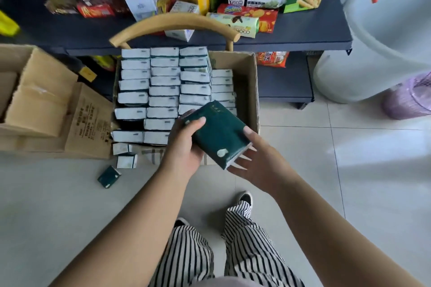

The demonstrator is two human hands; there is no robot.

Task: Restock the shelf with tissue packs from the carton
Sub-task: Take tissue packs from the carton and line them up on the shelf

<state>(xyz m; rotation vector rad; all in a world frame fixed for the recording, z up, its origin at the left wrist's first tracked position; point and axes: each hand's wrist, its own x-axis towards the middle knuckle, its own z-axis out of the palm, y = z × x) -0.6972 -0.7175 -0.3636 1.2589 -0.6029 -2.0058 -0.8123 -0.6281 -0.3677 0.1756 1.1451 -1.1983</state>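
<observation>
While I look down over both arms, my left hand [186, 144] grips a dark green tissue pack [219, 135] by its near-left edge, thumb curled over the top face and fingers hidden beneath. My right hand [258, 161] lies flat with fingers straight, its thumb touching the pack's right edge and its fingers spread under the lower corner, so the pack sits tilted between the two hands. It hangs just above the near-right corner of the carton [253, 91], which stands at twelve o'clock from the hands. Inside the carton, packs stand on edge in tight rows [163, 91], white ends up, with a lower column along the right wall. At nine o'clock from the hands, two packs [124, 155] lie on the floor [349, 170] against the carton's front, and one more green pack [109, 176] lies flat a little nearer to me. Beyond the carton, a curved wooden chair back [172, 24] arches in front of the dark shelf [303, 37], whose upper board carries snack boxes and bags [247, 16]. Another open cardboard box [39, 98] sits at ten o'clock. A pale round bin [373, 53] stands at two o'clock. My striped trousers [245, 240] and one shoe [245, 198] show at six o'clock.
</observation>
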